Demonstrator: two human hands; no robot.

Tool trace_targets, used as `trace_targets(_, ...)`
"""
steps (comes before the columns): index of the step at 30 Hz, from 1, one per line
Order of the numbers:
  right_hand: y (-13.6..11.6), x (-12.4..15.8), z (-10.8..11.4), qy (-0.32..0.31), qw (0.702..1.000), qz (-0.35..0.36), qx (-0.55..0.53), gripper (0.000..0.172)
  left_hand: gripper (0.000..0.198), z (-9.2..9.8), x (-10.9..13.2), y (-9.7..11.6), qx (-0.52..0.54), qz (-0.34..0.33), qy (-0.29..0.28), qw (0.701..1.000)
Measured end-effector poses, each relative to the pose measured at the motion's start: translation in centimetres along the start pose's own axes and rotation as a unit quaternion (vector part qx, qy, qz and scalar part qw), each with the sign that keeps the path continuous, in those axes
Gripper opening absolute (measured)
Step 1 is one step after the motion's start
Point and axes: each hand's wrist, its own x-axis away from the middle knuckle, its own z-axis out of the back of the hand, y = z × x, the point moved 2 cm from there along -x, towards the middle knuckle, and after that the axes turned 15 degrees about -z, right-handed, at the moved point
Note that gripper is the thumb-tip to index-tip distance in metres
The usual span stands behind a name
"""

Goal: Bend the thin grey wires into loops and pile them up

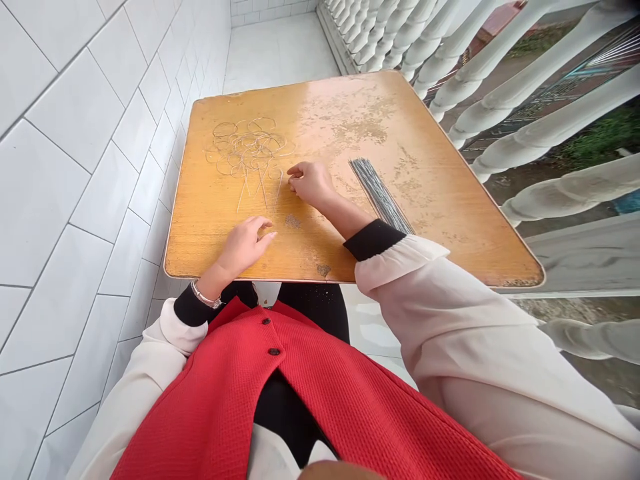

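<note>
A flat cluster of thin silver wire loops (247, 148) lies on the worn wooden tabletop (320, 113), with several straight wire stems trailing toward me. My right hand (311, 185) rests just right of the cluster, its curled fingers beside the tip of one stem (278, 193). I cannot tell whether it pinches that wire. My left hand (245, 247) lies near the table's front edge, loosely open and holding nothing. To the right of my right forearm lies a bundle of straight grey wires (380, 197).
A white tiled wall (100, 200) runs along the table's left side. A white balustrade (500, 87) stands along the right side, beyond the table's far right edge. A red buttoned waistcoat (270, 380) and cream sleeves with black cuffs fill the lower view.
</note>
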Motion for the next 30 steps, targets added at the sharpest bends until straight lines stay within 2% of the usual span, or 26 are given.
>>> trace_targets(3,-0.1,0.6,-0.3,-0.005,0.999,0.036,0.019,0.029,0.022,-0.3,-0.2,0.2,-0.003,-0.007,-0.024,1.000)
trace_targets(6,-0.3,0.5,-0.7,-0.036,0.998,0.050,-0.013,0.036,0.023,-0.5,-0.5,0.5,0.002,-0.009,-0.030,1.000)
trace_targets(10,0.3,0.1,-0.8,-0.078,0.994,0.018,-0.073,0.035,0.022,-0.8,-0.7,0.5,0.048,-0.002,-0.040,0.998)
trace_targets(13,1.0,0.4,0.9,-0.085,0.993,-0.006,-0.081,0.037,0.019,-0.9,-0.6,0.4,0.086,-0.001,-0.042,0.995)
trace_targets(14,1.1,0.7,2.1,-0.066,0.996,-0.007,-0.056,0.037,0.019,-0.9,-0.4,0.3,0.104,0.001,-0.043,0.994)
trace_targets(16,1.3,1.5,5.0,0.018,0.998,0.010,0.061,0.036,0.019,-0.7,-0.1,0.1,0.139,0.008,-0.042,0.989)
trace_targets(18,1.5,2.6,8.1,0.114,0.968,0.017,0.224,0.031,0.018,-0.4,0.3,-0.1,0.142,0.016,-0.025,0.989)
trace_targets(19,1.8,3.0,9.4,0.139,0.945,-0.009,0.297,0.032,0.018,-0.2,0.5,-0.1,0.131,0.018,-0.013,0.991)
trace_targets(21,2.5,3.7,11.1,0.134,0.901,-0.069,0.406,0.052,0.018,0.2,0.7,-0.2,0.102,0.018,0.004,0.995)
trace_targets(23,3.2,4.1,11.7,0.099,0.874,-0.111,0.463,0.060,0.018,0.2,0.9,-0.2,0.093,0.014,0.003,0.996)
trace_targets(27,3.8,4.3,11.3,0.083,0.865,-0.135,0.476,0.042,0.016,-0.1,1.2,-0.2,0.110,0.004,-0.008,0.994)
trace_targets(30,3.5,4.2,10.9,0.087,0.858,-0.148,0.484,0.042,0.015,-0.2,1.4,-0.4,0.119,0.008,-0.004,0.993)
